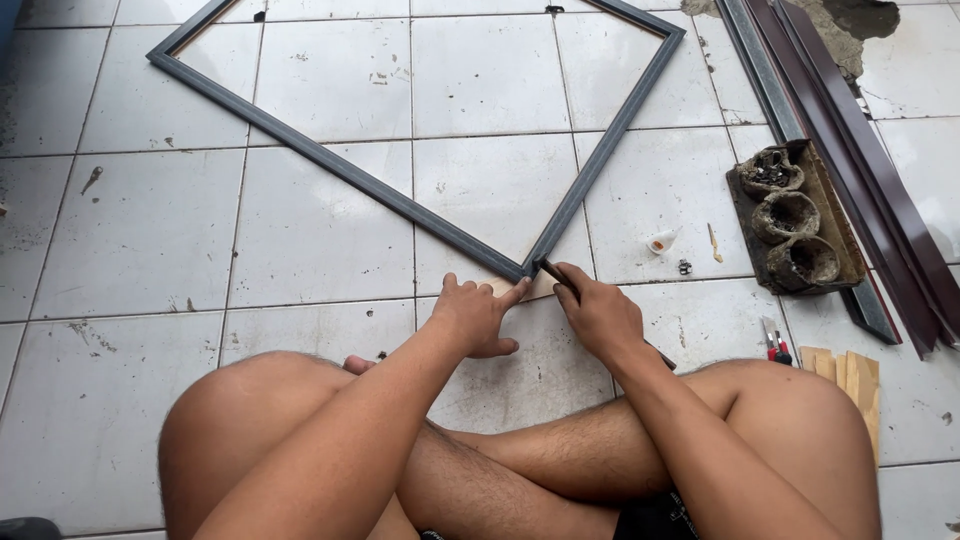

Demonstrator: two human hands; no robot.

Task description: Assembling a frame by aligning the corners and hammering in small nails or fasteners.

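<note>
Person sits cross-legged on the tiled floor (pixel 130 250), both hands at the near corner of a grey frame (pixel 400 195). The frame lies flat, turned diamond-wise: that corner points straight at the person, one rail running up-left, the other up-right. 1 frame, 4 rails, far corner cut off at the top edge.

Left hand (pixel 478 315): fingers spread, index tip pressed down just beside the corner on a pale wood scrap (pixel 535 290) under the joint. Nothing held in that grip.

Right hand (pixel 600 315): grip clamped round a dark-handled tool (pixel 556 276). Long axis runs diagonal, tip up-left touching the corner, the other end poking out low-right past the wrist. Can't tell what kind of tool.

Off to the right, well apart: 1 dark tray (pixel 835 235) w/ 3 round cups, 1 small white cap-like bit (pixel 661 241), 1 red-handled tool (pixel 775 345), a few pale wood pieces (pixel 850 372). Long dark metal profiles (pixel 850 150) lie alongside, exact no. unclear.
</note>
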